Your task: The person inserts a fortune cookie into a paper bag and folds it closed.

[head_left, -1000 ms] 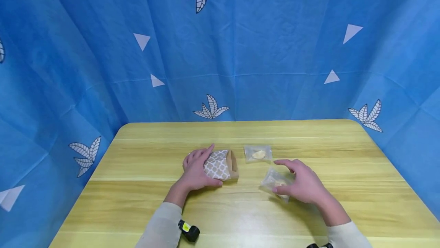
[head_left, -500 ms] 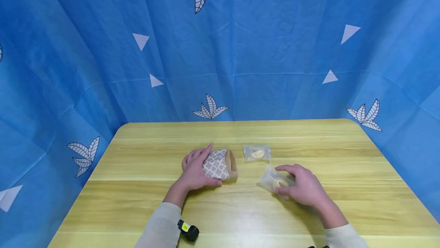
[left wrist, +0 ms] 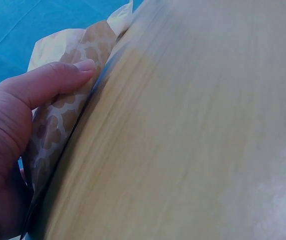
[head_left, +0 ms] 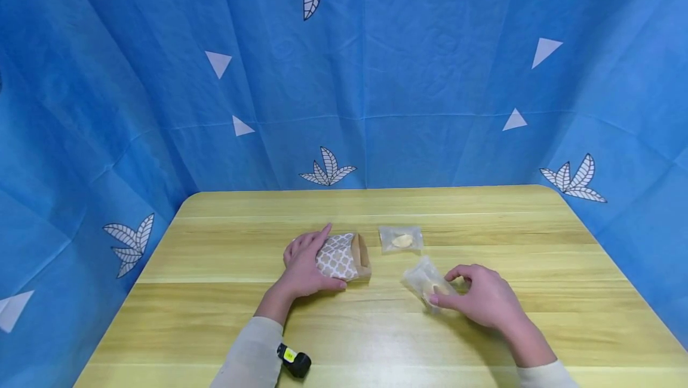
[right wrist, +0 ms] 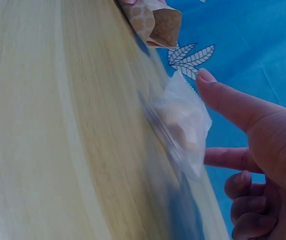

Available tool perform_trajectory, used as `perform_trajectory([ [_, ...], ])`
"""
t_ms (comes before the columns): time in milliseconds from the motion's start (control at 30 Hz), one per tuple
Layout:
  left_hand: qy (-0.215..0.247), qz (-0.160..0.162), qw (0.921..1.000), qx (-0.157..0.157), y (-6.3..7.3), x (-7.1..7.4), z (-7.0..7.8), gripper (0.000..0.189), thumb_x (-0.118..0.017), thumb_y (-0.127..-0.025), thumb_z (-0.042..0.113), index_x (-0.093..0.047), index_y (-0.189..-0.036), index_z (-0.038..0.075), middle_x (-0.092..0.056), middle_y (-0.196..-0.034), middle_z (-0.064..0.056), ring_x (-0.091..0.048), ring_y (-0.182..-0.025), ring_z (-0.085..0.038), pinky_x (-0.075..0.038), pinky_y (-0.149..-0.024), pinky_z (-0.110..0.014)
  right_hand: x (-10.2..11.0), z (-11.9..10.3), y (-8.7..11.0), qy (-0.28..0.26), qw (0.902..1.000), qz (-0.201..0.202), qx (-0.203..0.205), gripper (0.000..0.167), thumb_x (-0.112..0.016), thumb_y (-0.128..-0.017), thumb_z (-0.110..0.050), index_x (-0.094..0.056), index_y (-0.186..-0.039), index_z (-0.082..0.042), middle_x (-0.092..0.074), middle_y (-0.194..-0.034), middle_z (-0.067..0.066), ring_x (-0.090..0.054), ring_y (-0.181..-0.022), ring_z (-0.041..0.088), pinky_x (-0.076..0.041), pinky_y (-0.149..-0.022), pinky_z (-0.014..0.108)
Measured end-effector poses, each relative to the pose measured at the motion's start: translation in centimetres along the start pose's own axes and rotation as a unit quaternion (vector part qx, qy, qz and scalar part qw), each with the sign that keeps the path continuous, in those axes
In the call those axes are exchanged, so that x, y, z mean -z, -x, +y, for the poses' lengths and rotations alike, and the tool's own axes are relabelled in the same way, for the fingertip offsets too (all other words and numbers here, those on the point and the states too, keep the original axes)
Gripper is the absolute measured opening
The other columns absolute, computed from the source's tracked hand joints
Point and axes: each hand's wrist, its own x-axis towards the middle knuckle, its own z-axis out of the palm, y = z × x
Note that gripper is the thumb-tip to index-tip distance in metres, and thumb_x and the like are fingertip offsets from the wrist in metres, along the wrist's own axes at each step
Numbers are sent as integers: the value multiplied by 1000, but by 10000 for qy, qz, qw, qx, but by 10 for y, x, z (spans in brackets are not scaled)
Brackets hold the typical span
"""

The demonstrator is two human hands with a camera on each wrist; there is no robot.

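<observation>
A small brown paper bag [head_left: 336, 258] with a white lattice print lies on its side, its mouth facing right. My left hand [head_left: 305, 265] grips its closed end; in the left wrist view the thumb lies along its printed side [left wrist: 57, 120]. To the right, a translucent sachet [head_left: 421, 277] with a pale piece inside rests slanted on the table. My right hand [head_left: 484, 297] is at its right edge, thumb tip overlapping it. In the right wrist view, thumb and index finger stand apart beside the sachet [right wrist: 180, 125], and the other fingers are curled.
A second sachet [head_left: 401, 239], also with a pale piece inside, lies flat just behind the first. The wooden table [head_left: 349, 340] ends at the back against a blue curtain [head_left: 441, 77] with leaf prints.
My right hand has drawn back a little to the right and down, its index finger no longer over the sachet. The sachet has turned slightly. My left hand and the paper bag stay put.
</observation>
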Motion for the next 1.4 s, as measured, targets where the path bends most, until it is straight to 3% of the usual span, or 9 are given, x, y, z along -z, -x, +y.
perform_trajectory([
  [200,-15,42,10000,-7,0,-1,-2,129,-93,-54,56,-25,-160,29,-37,-152,-9,-20,-140,-37,-5,-111,-57,2,1,8,-144,9995,-240,168,58,-83,-64,-67,-72,-101,-23,-52,-76,0,-45,-68,17,-39,-60,34],
  [367,-16,18,10000,3,-1,-1,-1,129,-93,-54,56,-24,-161,29,-37,-152,-9,-20,-140,-36,-4,-111,-57,4,5,8,-379,9980,-185,479,58,-86,-65,-61,-70,-104,-22,-40,-68,-1,-35,-60,14,-31,-55,30],
  [467,-41,1,10000,9,-1,-1,-2,129,-93,-55,57,-24,-161,30,-36,-152,-8,-20,-140,-36,-4,-111,-57,6,8,2,-502,9954,-205,785,70,-90,-64,-55,-65,-120,-20,-42,-74,1,-38,-65,16,-33,-58,31],
  [600,-43,-5,10000,26,-1,0,-2,129,-93,-55,57,-24,-161,30,-36,-152,-8,-20,-140,-36,-4,-111,-57,6,12,-9,-666,9883,-443,1297,96,-95,-60,-45,-52,-142,-20,-54,-95,5,-47,-84,22,-41,-70,38],
  [700,-34,-21,10000,27,-1,0,-2,129,-93,-55,56,-23,-161,30,-36,-153,-7,-19,-141,-35,-4,-111,-56,6,13,-16,-791,9830,-731,1484,108,-98,-57,-38,-45,-149,-20,-56,-104,6,-48,-92,26,-43,-77,41],
  [800,-31,-55,10000,20,-1,0,-2,130,-93,-56,56,-22,-161,31,-36,-153,-7,-19,-141,-35,-3,-112,-56,6,13,-22,-845,9798,-1028,1492,112,-98,-56,-33,-42,-152,-20,-54,-103,6,-46,-92,26,-42,-76,41],
  [933,-53,-52,10000,-3,-1,-1,-3,131,-93,-55,57,-22,-161,30,-36,-153,-6,-19,-141,-35,-3,-112,-56,5,13,-26,-773,9789,-1125,1521,107,-98,-57,-30,-44,-149,-19,-50,-92,7,-43,-87,25,-40,-69,37],
  [1200,-154,-26,9999,-12,-1,-2,-3,131,-93,-55,58,-22,-161,29,-37,-152,-6,-20,-140,-34,-3,-112,-55,-4,15,-25,-738,9819,-807,1548,93,-95,-62,-28,-51,-143,-17,-44,-78,5,-41,-72,17,-36,-62,31],
  [1400,-110,-23,9999,-9,-1,-1,-3,130,-93,-55,56,-23,-161,29,-37,-152,-6,-20,-140,-35,-3,-112,-56,-9,15,-24,-896,9824,-717,1471,88,-93,-61,-23,-52,-138,-13,-44,-78,6,-38,-66,15,-35,-58,28],
])
